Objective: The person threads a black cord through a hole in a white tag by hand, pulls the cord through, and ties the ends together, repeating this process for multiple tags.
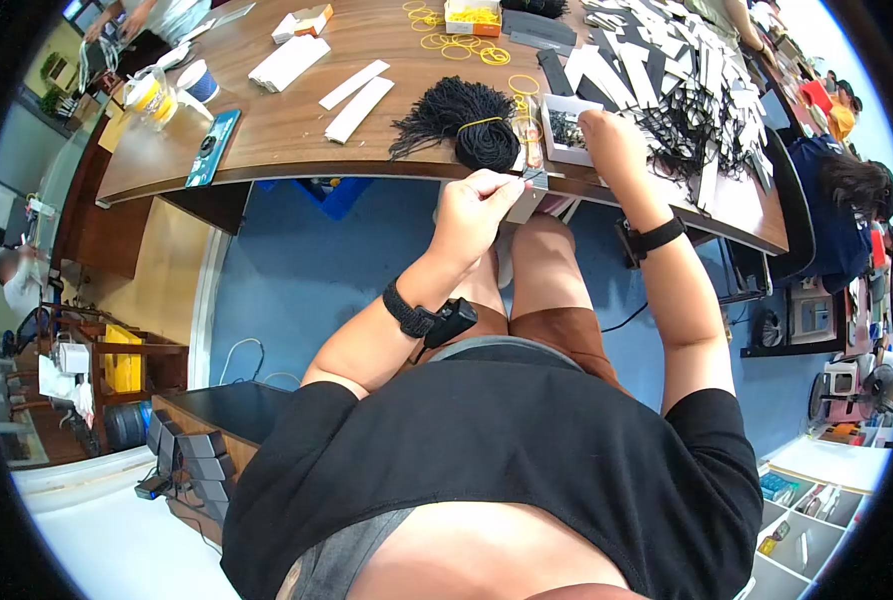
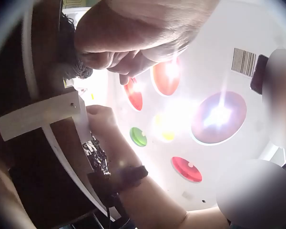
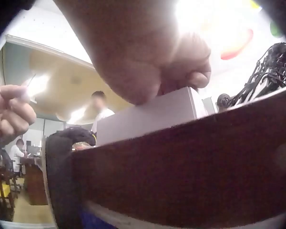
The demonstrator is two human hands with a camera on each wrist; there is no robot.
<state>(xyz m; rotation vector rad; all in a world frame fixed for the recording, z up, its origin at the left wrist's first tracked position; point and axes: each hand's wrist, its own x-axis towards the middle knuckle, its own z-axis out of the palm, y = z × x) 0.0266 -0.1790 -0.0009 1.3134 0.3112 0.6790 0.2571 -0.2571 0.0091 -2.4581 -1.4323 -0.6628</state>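
My left hand (image 1: 466,218) is held just off the table's front edge, thumb and forefinger pinching a thin dark strand (image 1: 533,180). The right wrist view also shows this left hand (image 3: 12,112), the strand's end poking up from its fingertips. Over a small white open box (image 1: 556,152) reaches my right hand (image 1: 616,150), fingers down inside it among small black and silvery pieces (image 1: 566,128). The box wall hides those fingertips in the right wrist view. Between the hands and slightly behind lies a bundle of black cords (image 1: 446,115) tied with a yellow rubber band (image 1: 481,124).
White and black strips with tangled black cords (image 1: 701,110) cover the table's right side. Yellow rubber bands (image 1: 456,45) lie near their box (image 1: 473,18) at the back. White card stacks (image 1: 288,64), a teal phone (image 1: 213,148) and cups (image 1: 197,80) stand left. Another person (image 1: 836,200) sits right.
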